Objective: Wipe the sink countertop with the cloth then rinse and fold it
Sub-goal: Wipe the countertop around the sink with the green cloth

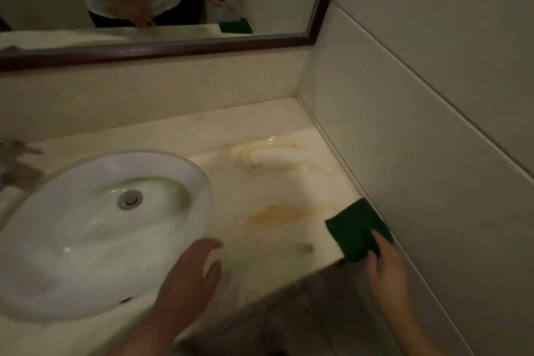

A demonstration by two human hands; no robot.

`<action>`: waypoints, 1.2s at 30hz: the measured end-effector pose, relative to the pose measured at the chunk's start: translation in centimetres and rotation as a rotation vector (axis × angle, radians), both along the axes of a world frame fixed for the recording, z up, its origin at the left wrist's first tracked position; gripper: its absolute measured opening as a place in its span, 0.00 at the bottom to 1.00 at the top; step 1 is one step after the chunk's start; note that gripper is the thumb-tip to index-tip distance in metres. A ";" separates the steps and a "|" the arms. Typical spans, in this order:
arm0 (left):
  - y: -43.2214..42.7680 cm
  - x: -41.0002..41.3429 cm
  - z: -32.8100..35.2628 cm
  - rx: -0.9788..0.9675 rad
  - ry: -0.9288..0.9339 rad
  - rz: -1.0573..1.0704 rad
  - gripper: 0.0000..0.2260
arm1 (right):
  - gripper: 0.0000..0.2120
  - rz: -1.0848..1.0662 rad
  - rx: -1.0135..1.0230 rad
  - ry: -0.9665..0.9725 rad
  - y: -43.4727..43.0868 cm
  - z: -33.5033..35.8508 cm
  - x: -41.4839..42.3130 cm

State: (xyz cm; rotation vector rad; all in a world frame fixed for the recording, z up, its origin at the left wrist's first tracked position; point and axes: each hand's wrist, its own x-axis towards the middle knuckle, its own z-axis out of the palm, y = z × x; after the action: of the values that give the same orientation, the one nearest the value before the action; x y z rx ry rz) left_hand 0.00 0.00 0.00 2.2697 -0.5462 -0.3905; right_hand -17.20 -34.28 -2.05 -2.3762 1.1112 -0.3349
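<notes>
A folded green cloth (351,225) lies flat on the cream countertop (277,182) at its front right corner, against the side wall. My right hand (385,266) reaches onto the cloth's near edge, its straight fingers touching it. My left hand (187,277) hovers with relaxed, spread fingers over the front rim of the white oval sink (95,228), holding nothing. Brownish-orange stains (277,215) mark the countertop between the sink and the cloth, and more stains (254,153) sit farther back.
A chrome faucet (14,162) shows at the left edge behind the sink. A dark-framed mirror (173,48) hangs above the backsplash. The tiled side wall (433,153) closes off the right. The countertop's front edge runs just below the cloth.
</notes>
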 end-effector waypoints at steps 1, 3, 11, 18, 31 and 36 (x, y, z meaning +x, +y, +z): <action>-2.3 0.8 -0.4 0.031 -0.086 -0.006 0.25 | 0.23 0.103 -0.043 0.003 -1.4 -0.5 1.1; -6.8 2.7 -0.7 0.153 -0.179 -0.014 0.30 | 0.24 0.279 -0.070 0.143 -3.1 -1.2 3.3; -13.1 5.7 -5.9 0.547 -0.143 0.168 0.31 | 0.30 0.527 -0.181 0.373 -7.9 -4.5 9.4; -13.3 5.2 -6.8 0.576 -0.195 0.159 0.30 | 0.29 0.518 -0.142 0.342 -8.8 -4.0 23.2; -13.6 5.4 -7.4 0.627 -0.189 0.145 0.31 | 0.31 1.135 -0.300 0.294 3.1 -3.8 43.9; -13.4 5.5 -7.6 0.628 -0.202 0.154 0.30 | 0.30 1.473 -0.415 0.204 6.4 -4.1 41.5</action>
State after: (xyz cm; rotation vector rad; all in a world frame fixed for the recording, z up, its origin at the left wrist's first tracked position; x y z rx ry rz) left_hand 5.50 -13.43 -7.58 2.9582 -0.3744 -0.2810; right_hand 24.33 -27.83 -6.20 -2.8882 -0.8737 0.2416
